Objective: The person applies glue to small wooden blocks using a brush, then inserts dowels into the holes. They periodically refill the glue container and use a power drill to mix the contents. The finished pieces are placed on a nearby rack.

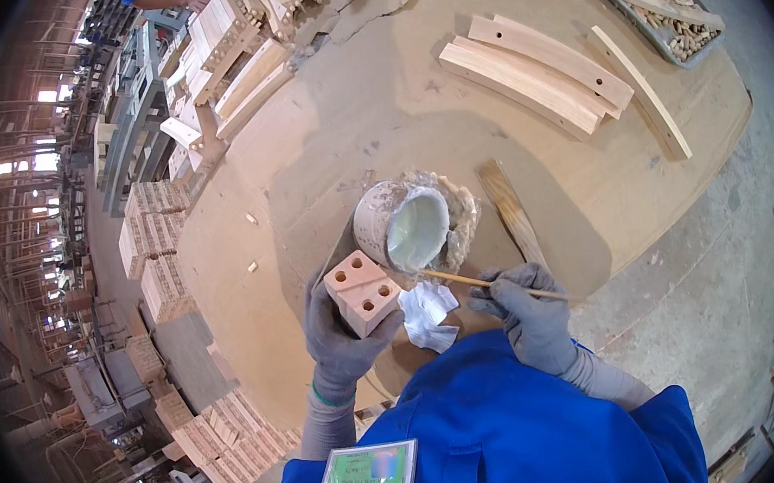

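My left hand point(337, 353), in a grey glove, is closed around a pair of wooden blocks point(362, 288) lying side by side, with drilled holes in their upward ends. My right hand point(533, 323), gloved too, pinches a thin wooden stick point(458, 278). The stick's tip reaches the near rim of a crusted white pot point(374, 220), just beyond the blocks. Inside the pot is a pale, glossy liquid point(421, 231) that looks like glue. A crumpled white sheet point(427, 314) lies between my hands. Beyond my right hand rests a flat, stained wooden strip point(510, 207).
Curved wooden rails point(528, 80) with holes and a separate slat point(642, 94) lie at the table's far right. A tray point(696, 57) of dowels stands behind them. Wooden pieces point(216, 34) are heaped far left, near another person's hand point(199, 0). Stacked blocks point(233, 441) sit below the left edge.
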Demonstrator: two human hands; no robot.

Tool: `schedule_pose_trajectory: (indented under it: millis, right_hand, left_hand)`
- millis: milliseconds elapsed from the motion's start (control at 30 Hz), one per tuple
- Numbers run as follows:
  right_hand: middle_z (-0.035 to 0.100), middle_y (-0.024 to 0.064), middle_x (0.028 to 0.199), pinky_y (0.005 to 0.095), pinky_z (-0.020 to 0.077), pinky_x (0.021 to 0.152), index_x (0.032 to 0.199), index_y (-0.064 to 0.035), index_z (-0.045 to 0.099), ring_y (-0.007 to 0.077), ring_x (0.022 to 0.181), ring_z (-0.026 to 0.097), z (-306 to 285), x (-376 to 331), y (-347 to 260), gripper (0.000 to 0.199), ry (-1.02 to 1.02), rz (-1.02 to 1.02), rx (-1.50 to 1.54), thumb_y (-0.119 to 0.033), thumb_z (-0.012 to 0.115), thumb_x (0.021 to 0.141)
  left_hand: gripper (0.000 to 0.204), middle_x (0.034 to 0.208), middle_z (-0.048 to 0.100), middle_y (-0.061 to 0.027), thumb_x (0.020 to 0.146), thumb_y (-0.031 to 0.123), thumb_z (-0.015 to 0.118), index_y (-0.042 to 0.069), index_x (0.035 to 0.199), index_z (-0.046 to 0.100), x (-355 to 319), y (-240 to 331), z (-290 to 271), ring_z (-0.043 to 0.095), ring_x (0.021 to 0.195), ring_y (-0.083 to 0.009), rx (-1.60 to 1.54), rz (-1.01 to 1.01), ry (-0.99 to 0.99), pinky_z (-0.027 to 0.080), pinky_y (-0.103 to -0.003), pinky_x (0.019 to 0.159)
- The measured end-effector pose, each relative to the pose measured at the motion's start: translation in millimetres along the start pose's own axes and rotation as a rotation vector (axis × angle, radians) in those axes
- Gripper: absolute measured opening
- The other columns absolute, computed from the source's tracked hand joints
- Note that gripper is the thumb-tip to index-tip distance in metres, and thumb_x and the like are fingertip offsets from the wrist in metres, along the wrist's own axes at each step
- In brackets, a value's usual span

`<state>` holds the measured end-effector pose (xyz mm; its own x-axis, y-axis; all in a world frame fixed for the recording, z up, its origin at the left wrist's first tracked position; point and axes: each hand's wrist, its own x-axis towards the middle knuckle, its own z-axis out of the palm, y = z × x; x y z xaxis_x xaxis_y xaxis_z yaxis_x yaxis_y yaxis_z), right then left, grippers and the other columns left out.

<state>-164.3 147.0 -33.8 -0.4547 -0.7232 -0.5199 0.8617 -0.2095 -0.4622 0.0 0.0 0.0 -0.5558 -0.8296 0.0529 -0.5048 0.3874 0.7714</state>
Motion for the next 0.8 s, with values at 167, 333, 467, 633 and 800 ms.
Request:
schedule_pose_trajectory:
  millis: [167, 333, 467, 633, 800]
  right_hand:
    - [0.059, 0.0188, 0.098, 0.0357, 0.0579, 0.075, 0.092, 0.005, 0.052, 0.0253, 0.087, 0.064, 10.4, 30.5, -34.2, 0.011, -0.031, 0.025, -0.078, -0.001, 0.058, 0.084]
    - [0.061, 0.0125, 0.086, 0.0303, 0.0567, 0.068, 0.089, 0.0029, 0.055, 0.0183, 0.074, 0.063, 68.2, 50.7, -86.5, 0.013, -0.215, -0.116, -0.343, -0.008, 0.06, 0.085]
    - [0.06, 0.0081, 0.074, 0.0257, 0.0496, 0.057, 0.085, 0.0013, 0.058, 0.0132, 0.062, 0.059, 87.9, 73.7, -91.9, 0.022, -0.504, -0.544, -0.903, -0.02, 0.064, 0.083]
    - [0.056, 0.0052, 0.063, 0.0274, 0.0433, 0.052, 0.082, -0.0016, 0.059, 0.0114, 0.057, 0.054, 119.0, 73.0, -84.4, 0.03, -0.469, -0.19, -0.888, -0.031, 0.066, 0.079]
    - [0.054, 0.0058, 0.061, 0.0297, 0.0433, 0.054, 0.082, -0.0023, 0.059, 0.0142, 0.058, 0.053, 125.3, 73.3, -79.2, 0.033, -0.536, -0.25, -1.106, -0.035, 0.065, 0.079]
  left_hand:
    - [0.063, 0.104, 0.056, -0.0154, 0.053, 0.014, 0.083, -0.002, 0.107, 0.053, 2.2, 1.2, 1.5, 0.056, 0.096, -0.029, -0.014, 0.055, 0.022, 0.047, -0.037, 0.081]
    - [0.061, 0.104, 0.056, -0.0148, 0.054, 0.014, 0.083, -0.002, 0.105, 0.054, 1.1, -1.4, 0.2, 0.055, 0.098, -0.0296, -0.047, 0.059, -0.01, 0.046, -0.038, 0.083]
    - [0.059, 0.101, 0.058, -0.0115, 0.055, 0.016, 0.083, -0.001, 0.104, 0.056, 3.5, 7.1, 0.0, 0.054, 0.099, -0.031, -0.07, 0.048, -0.024, 0.045, -0.039, 0.086]
    - [0.061, 0.101, 0.058, -0.0114, 0.055, 0.018, 0.083, -0.001, 0.106, 0.055, 8.1, 6.9, -1.6, 0.054, 0.1, -0.0331, 0.028, 0.172, -0.029, 0.045, -0.041, 0.086]
    - [0.063, 0.102, 0.058, -0.0125, 0.055, 0.019, 0.084, -0.002, 0.106, 0.054, 8.5, 7.2, -2.3, 0.054, 0.1, -0.0343, 0.075, 0.197, -0.028, 0.046, -0.041, 0.086]
